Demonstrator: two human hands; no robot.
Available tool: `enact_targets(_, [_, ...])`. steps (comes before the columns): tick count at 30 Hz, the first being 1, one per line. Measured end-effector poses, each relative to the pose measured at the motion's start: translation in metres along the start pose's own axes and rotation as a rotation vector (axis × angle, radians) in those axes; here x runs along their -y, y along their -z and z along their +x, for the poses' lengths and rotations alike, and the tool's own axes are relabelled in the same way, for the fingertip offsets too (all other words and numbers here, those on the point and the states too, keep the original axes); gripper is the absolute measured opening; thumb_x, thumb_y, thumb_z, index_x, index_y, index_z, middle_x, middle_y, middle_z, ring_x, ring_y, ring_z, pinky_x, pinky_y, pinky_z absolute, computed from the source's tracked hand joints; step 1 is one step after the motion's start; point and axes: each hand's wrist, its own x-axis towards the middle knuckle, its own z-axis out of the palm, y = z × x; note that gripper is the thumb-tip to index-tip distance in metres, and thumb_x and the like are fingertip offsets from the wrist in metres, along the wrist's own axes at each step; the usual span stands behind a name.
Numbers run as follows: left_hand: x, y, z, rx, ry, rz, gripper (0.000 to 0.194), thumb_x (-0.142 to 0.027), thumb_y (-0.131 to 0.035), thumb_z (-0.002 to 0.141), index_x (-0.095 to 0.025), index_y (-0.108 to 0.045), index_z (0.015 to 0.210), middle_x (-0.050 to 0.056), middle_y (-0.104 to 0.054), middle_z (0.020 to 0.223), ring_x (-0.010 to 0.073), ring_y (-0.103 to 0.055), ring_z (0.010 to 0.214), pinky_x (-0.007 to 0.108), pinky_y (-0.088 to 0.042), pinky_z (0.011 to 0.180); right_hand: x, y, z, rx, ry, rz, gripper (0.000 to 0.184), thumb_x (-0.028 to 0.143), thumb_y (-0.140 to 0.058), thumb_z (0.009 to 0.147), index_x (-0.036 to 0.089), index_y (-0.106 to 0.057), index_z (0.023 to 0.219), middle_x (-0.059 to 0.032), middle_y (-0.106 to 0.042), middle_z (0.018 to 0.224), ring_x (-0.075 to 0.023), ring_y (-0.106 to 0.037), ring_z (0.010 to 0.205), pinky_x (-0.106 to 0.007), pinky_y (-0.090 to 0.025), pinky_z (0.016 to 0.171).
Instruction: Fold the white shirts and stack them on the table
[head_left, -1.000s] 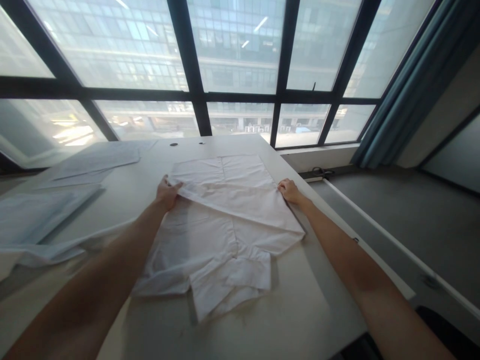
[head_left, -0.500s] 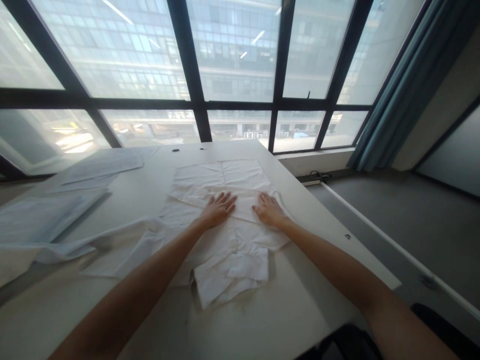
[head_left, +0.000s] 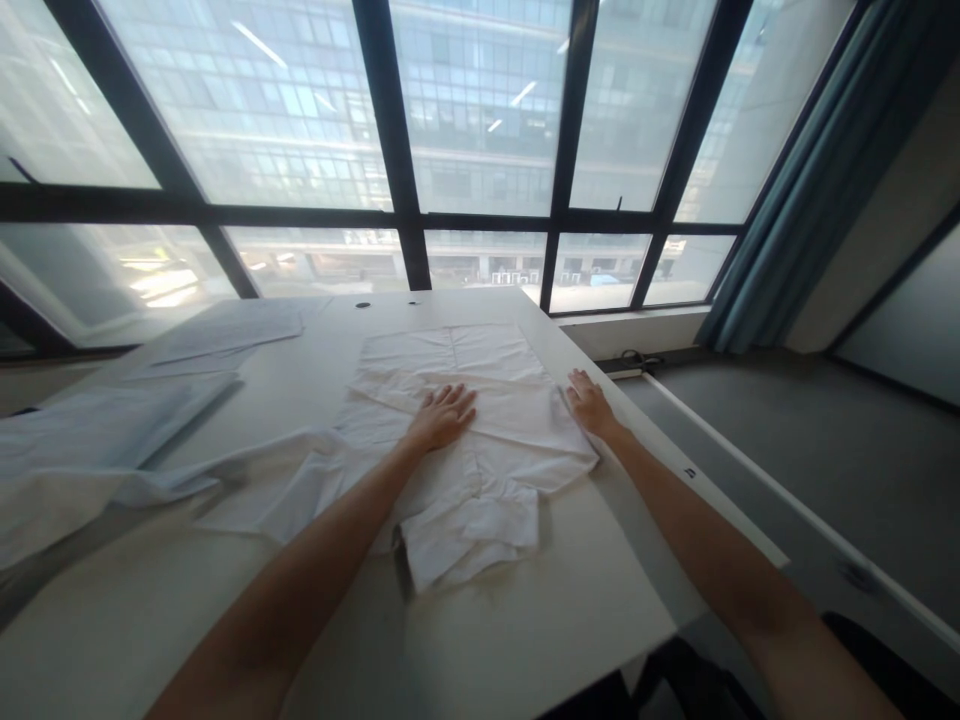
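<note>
A white shirt (head_left: pixel 510 405) lies spread on the white table (head_left: pixel 600 560), creased across its middle. Its collar end, nearest me, is bunched and stands up a little. One sleeve stretches out to the left across the tabletop. My left hand (head_left: pixel 442 415) rests flat on the middle of the shirt with its fingers spread. At the shirt's right edge, my right hand (head_left: pixel 590 402) is open, palm down, fingers pointing away from me. Whether it touches the cloth edge or only the table, I cannot tell.
Thin pale sheets (head_left: pixel 232 328) and a flat stack (head_left: pixel 112 425) lie on the table's left side. A wide window (head_left: pixel 480 100) rises behind the table. A blue curtain (head_left: pixel 780 180) hangs at the right, above grey floor (head_left: pixel 810 440).
My right hand has slid rightward from the shirt's middle to its right edge. The left hand stays flat in place. The view has shifted slightly.
</note>
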Motion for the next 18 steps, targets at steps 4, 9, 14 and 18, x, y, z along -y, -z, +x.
enact_targets(4, [0.000,0.001,0.000,0.003,0.000,0.002,0.059,-0.049,-0.029,0.107,-0.027,-0.034,0.161,0.010,-0.024,0.169,0.0328,-0.022,0.156,0.059,-0.019,0.122,0.021,-0.006,-0.031,0.183,0.221,-0.051,0.058,0.036,-0.032,0.106,0.015,-0.036,0.159,-0.0142,-0.027,0.167,-0.0234,-0.020,0.156,-0.050,-0.018,0.125])
enact_targets(9, [-0.002,0.001,0.000,-0.007,0.012,-0.013,0.059,-0.050,-0.029,0.106,-0.028,-0.035,0.160,0.009,-0.025,0.169,0.0321,-0.021,0.156,0.058,-0.018,0.123,0.012,-0.001,-0.062,0.309,0.327,-0.106,0.062,0.045,-0.033,0.106,0.017,-0.031,0.162,-0.0147,-0.021,0.169,-0.0261,-0.015,0.157,-0.056,-0.012,0.125])
enact_targets(14, [-0.003,0.001,0.000,0.004,0.016,-0.014,0.059,-0.050,-0.029,0.106,-0.029,-0.034,0.161,0.008,-0.024,0.170,0.0322,-0.021,0.156,0.058,-0.018,0.122,-0.010,0.017,-0.026,0.266,0.229,0.019,0.055,0.037,-0.026,0.107,0.021,-0.039,0.159,-0.0092,-0.032,0.166,-0.0207,-0.024,0.155,-0.046,-0.021,0.125])
enact_targets(18, [-0.003,0.002,0.000,-0.003,0.011,-0.016,0.060,-0.051,-0.027,0.106,-0.027,-0.034,0.161,0.009,-0.024,0.170,0.0329,-0.021,0.156,0.059,-0.018,0.122,0.013,0.008,0.009,0.063,0.063,0.022,0.057,0.028,-0.025,0.105,0.010,-0.038,0.158,-0.0150,-0.036,0.164,-0.0214,-0.029,0.153,-0.038,-0.024,0.125])
